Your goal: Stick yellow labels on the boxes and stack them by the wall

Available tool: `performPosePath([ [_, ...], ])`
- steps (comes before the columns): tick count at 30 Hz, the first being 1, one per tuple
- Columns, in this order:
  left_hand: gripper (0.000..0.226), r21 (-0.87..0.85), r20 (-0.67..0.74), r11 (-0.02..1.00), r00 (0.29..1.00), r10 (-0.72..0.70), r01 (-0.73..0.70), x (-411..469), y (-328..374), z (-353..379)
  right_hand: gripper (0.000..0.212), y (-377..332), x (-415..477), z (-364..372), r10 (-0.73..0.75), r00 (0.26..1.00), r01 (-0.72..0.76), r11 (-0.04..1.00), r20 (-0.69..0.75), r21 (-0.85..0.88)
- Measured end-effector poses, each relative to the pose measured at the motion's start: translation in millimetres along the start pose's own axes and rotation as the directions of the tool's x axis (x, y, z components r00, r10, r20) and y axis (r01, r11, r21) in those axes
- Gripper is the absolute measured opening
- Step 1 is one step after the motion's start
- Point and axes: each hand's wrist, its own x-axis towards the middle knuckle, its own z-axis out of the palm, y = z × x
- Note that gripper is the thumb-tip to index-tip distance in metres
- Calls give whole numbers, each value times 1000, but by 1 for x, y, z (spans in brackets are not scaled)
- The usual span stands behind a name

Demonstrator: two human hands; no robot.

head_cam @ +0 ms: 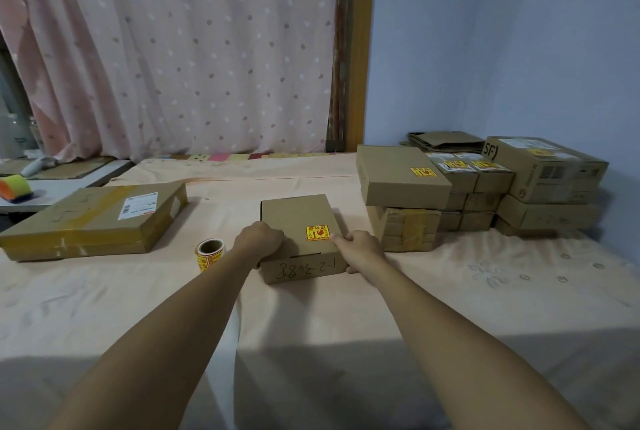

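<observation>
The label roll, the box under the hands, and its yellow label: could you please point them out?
label roll (209, 254), head view, on its side wall.
box (294, 213), head view, on its bare top.
yellow label (317, 233), head view, on its centre.

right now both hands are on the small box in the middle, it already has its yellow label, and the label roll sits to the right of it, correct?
Not quite. The head view shows the label roll to the left of the small box, beside the left hand. The rest holds: the left hand and the right hand are on the box, and its yellow label is already on top.
</observation>
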Motion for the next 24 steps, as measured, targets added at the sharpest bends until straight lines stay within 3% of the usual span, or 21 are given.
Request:
performPosePath([
  [3, 27, -164, -47, 986, 999, -17, 9, 3, -1, -5, 31, -7, -2, 1, -84, 996, 85, 994, -8, 66],
  [7, 30, -291, -239, 955, 971, -7, -65, 0, -2, -17, 42, -30, -7, -4, -208, 973, 219, 968, -101, 120],
  [12, 28, -634, -369, 735, 929, -12, -242, -14, 19, -37, 46, -75, -9, -23, -299, 911, 357, 917, -284, 178],
  [17, 27, -623, -456, 619, 865, 209, -478, -29, 59, -43, 54, -99, -6, -63, -268, 847, 342, 936, -460, 86],
  [24, 26, -591, -394, 536, 796, 460, -603, -31, 140, -26, 41, -72, 10, -146, -135, 779, 206, 977, -613, 47],
])
